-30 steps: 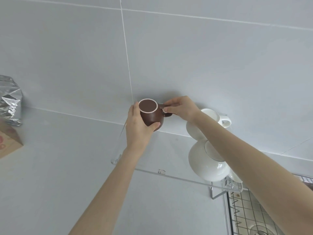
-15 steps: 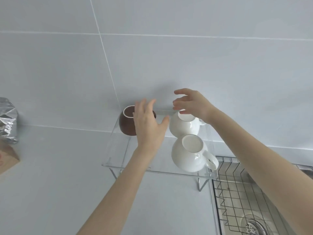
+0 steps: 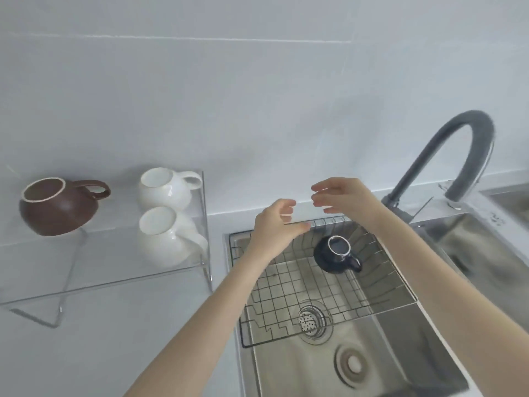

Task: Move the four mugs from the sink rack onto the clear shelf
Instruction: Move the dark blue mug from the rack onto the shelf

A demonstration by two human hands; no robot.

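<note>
**Mugs nearly cleared: three on the shelf, one left in the rack**

Mug number four, a dark navy mug [image 3: 335,255] with a pale rim and a stubby handle pointing lower right, sits alone on the sink rack [image 3: 289,293], toward the rack's far right part. Its glaze looks glossy and its body is round and squat, narrowing to a small mouth. The rack is a grid of thin metal wire, laid across a brushed steel sink [image 3: 372,359] whose perforated strainer shows through the mesh.

Both hands hang above the rack's far edge, neither touching the mug. The left hand [image 3: 273,229] has its fingers loosely curled and apart, holding nothing; the right hand [image 3: 342,194] is likewise empty, fingers spread and slightly bent, higher and nearer the wall.

Three mugs already stand on the clear shelf [image 3: 120,275] at left, a transparent slab on see-through legs set on the pale surface [image 3: 160,319]. A brown mug [image 3: 58,207], matte and bulbous with a cream lip and looped handle, sits at the shelf's left end. Two white mugs, one at the back [image 3: 164,187] and one in front [image 3: 166,242], sit close together at the right end, both smooth and shiny.

By this count the job appears three-quarters done, with only the navy mug left to lift and carry across. A curved grey tap [image 3: 446,150] arches over the sink's right side.
</note>
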